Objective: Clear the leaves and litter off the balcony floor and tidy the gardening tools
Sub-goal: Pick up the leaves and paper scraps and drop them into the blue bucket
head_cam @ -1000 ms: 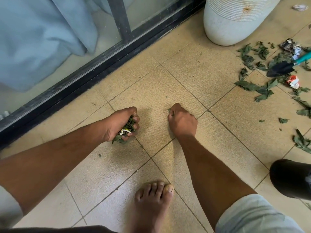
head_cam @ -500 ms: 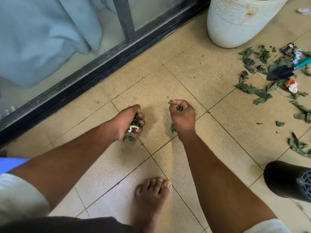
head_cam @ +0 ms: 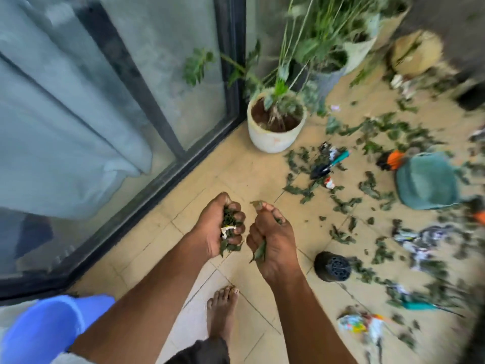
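Note:
My left hand (head_cam: 219, 227) grips a wad of green leaves and a white scrap, lifted above the tan tiles. Beside it my right hand (head_cam: 273, 240) holds a few leaves, one pinched at the fingertips. Many loose leaves (head_cam: 341, 203) and paper litter (head_cam: 417, 243) are scattered over the floor to the right. A black trowel with a teal handle (head_cam: 329, 165) lies among them. Another teal-handled tool (head_cam: 425, 306) lies at the lower right, blurred.
A white plant pot (head_cam: 275, 137) stands by the sliding glass door (head_cam: 126, 106). A black pot (head_cam: 332, 266) lies on its side near my right arm. A teal bag (head_cam: 427, 179) sits at right. A blue bucket (head_cam: 44, 329) is at lower left. My bare foot (head_cam: 221, 311) is below.
Both hands have risen off the floor with their leaves, and the view has pulled back and up, showing more of the balcony and the blue bucket.

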A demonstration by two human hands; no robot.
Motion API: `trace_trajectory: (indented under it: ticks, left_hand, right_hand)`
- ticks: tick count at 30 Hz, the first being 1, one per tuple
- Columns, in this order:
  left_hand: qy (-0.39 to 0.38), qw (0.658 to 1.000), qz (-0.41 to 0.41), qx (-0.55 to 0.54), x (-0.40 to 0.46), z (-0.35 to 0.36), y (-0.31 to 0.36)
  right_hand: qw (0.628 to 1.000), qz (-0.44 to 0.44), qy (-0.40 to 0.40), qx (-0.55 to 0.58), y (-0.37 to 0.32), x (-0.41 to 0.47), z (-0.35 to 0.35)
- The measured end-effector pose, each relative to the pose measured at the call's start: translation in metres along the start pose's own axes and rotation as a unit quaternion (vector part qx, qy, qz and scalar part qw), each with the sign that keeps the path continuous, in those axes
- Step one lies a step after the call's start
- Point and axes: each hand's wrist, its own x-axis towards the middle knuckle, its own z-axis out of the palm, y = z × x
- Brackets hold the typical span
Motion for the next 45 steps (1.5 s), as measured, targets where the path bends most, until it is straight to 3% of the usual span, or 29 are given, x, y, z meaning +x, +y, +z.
trace_trajectory:
  ticks: [9,16,24,37,45]
  left_hand:
    - [-0.047,0.995,0.049,0.073,-0.275,0.131,0.121]
    - [-0.129,0.983,0.13,-0.01,-0.379,0.204,0.201]
    - [-0.19,0.964,0.184,0.014,-0.428,0.273,0.217]
    - [-0.114,0.959,0.255,0.035,-0.445,0.34,0.205]
    - [-0.056,0.952,0.3,-0.022,-0.46,0.309,0.199]
  right_hand:
    - [1.0,-0.002,-0.011,0.02,-0.219,-0.217,0.158]
    - [0.994,-0.04,-0.017,0.103,-0.319,-0.287,0.23]
    - [0.991,-0.067,-0.061,0.099,-0.378,-0.32,0.259]
    - [0.994,-0.061,-0.075,0.059,-0.443,-0.337,0.247]
    - [0.993,-0.006,-0.12,-0.014,-0.43,-0.326,0.258]
